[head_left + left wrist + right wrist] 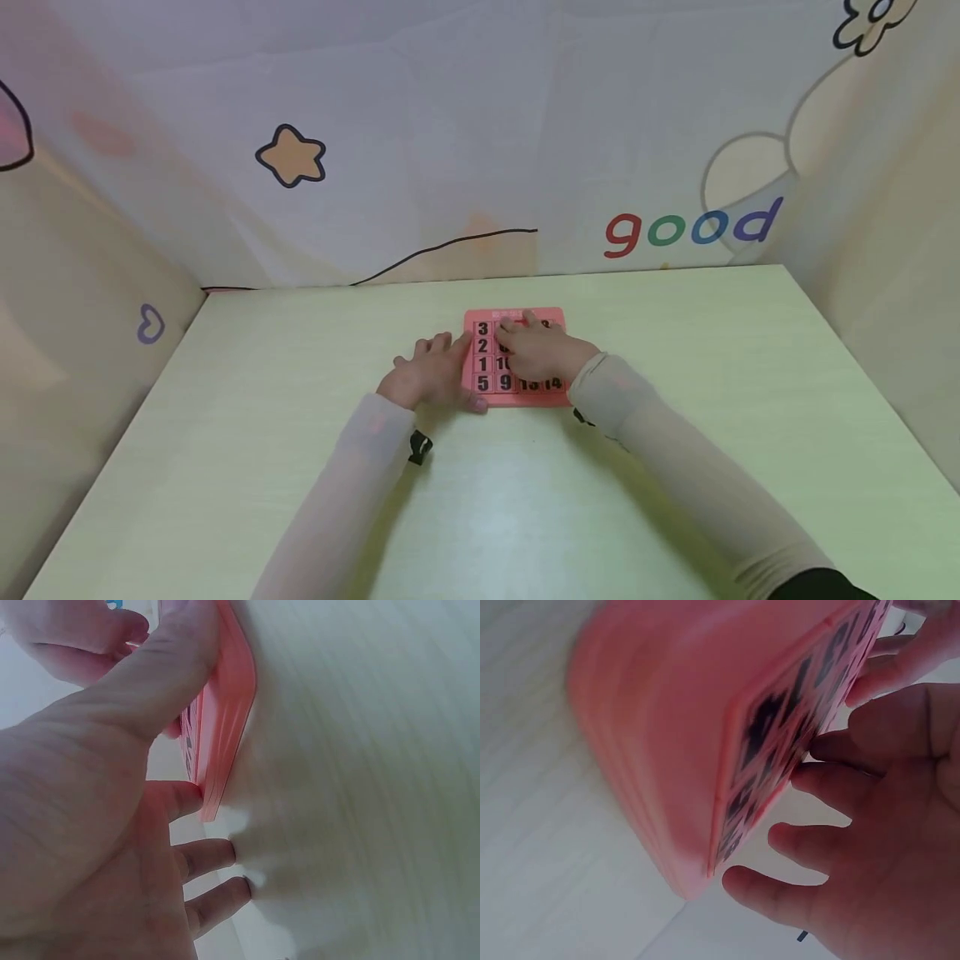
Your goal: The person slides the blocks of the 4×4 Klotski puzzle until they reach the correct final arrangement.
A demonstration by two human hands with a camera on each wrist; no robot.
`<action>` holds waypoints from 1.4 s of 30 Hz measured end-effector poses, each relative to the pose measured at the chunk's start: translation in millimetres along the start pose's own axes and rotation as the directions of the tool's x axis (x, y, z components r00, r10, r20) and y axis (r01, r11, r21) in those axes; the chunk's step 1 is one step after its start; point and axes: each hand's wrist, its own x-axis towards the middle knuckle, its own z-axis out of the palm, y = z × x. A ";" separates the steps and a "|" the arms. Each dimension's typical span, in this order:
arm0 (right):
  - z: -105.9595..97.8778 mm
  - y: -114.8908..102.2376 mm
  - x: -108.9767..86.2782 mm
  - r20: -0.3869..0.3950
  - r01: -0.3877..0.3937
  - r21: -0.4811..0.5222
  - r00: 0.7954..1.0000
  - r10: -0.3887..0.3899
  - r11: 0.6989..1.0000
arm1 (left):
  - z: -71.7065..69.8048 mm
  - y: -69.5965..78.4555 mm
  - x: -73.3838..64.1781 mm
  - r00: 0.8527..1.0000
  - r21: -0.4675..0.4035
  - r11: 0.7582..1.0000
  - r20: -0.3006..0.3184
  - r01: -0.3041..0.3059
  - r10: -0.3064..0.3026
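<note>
A pink number sliding puzzle (482,364) lies flat on the table, its tiles printed with black numbers. My left hand (426,373) holds its left side, with the thumb at the near-left corner and the index finger along the left edge. In the left wrist view the other fingers (217,904) spread out past the puzzle's pink side (225,705), tips down at the table. Over the tiles is my right hand (546,350), its fingertips touching the number face in the right wrist view. That hand hides several middle and upper-right tiles.
The pale green table (712,400) spreads around the puzzle on all sides. Behind it rises a light cloth backdrop (450,125) with a star and the word "good". Cloth walls (82,333) flank the left and right edges.
</note>
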 end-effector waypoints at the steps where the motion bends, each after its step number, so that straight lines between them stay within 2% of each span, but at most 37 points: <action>1: -0.1 0.4 0.0 0.000 -0.005 -0.005 1.000 0.005 1.000 | -0.2 0.1 0.1 1.000 0.002 1.000 -0.001 0.001 -0.001; 8: -4.8 10.4 -7.2 -0.016 -0.045 -0.032 0.999 0.044 0.998 | -3.0 1.1 1.2 1.000 0.028 1.000 -0.015 0.003 -0.003; 16: -10.0 20.5 -16.4 -0.030 -0.082 -0.048 0.996 0.080 0.995 | -5.1 -1.6 -0.2 0.999 0.004 1.000 -0.032 0.000 0.000; 20: -8.6 15.2 -14.2 -0.043 -0.066 -0.062 0.997 0.064 0.996 | -4.0 -2.5 -0.4 1.000 -0.005 1.000 -0.020 0.000 0.000; 26: -5.9 -3.9 -2.2 -0.062 0.000 -0.058 0.998 -0.004 0.998 | -0.9 -0.4 -0.1 1.000 0.006 1.000 -0.010 -0.003 0.003; 32: 1.6 -19.7 9.2 -0.040 0.011 -0.068 0.999 -0.014 0.998 | 3.4 0.2 -0.7 1.000 0.026 1.000 -0.006 -0.005 0.005; 42: -6.5 -3.7 -1.5 -0.046 -0.057 -0.080 0.998 0.053 0.995 | -0.8 -0.9 -2.2 1.000 0.036 0.999 -0.023 -0.016 0.017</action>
